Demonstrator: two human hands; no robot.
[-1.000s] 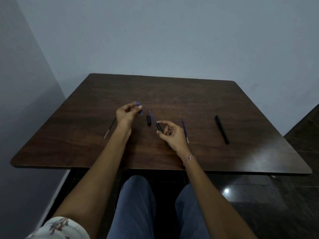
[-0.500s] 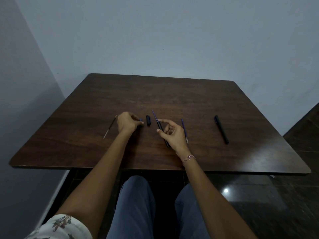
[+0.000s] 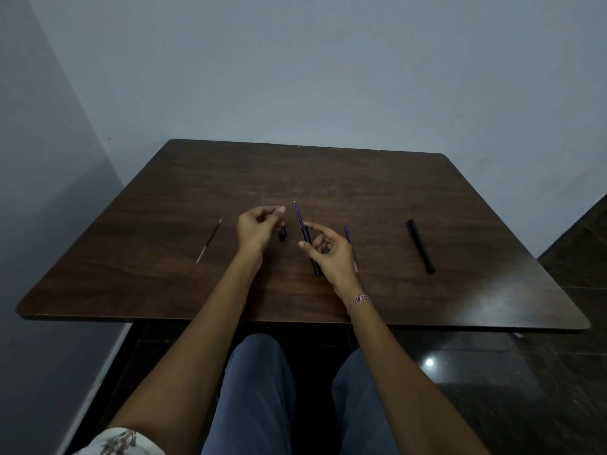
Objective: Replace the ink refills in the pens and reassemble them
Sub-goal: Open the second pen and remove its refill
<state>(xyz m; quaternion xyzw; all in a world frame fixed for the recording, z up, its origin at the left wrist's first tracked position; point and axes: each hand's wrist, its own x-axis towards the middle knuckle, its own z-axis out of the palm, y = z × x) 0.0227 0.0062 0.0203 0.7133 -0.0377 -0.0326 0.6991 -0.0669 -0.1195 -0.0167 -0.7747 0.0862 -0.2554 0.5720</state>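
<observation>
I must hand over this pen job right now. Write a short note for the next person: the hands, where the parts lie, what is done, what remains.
Left hand: raised beside the small black cap; I cannot tell if it pinches anything.
Right hand: holds the black pen barrel, with a purple refill sticking out of its far end.
On the table: thin dark refill at left, loose purple refill beside the right hand, whole black pen at far right.
Done: refill partly in barrel.
Left: seat it, close this pen, probably then do the far-right one.
</observation>
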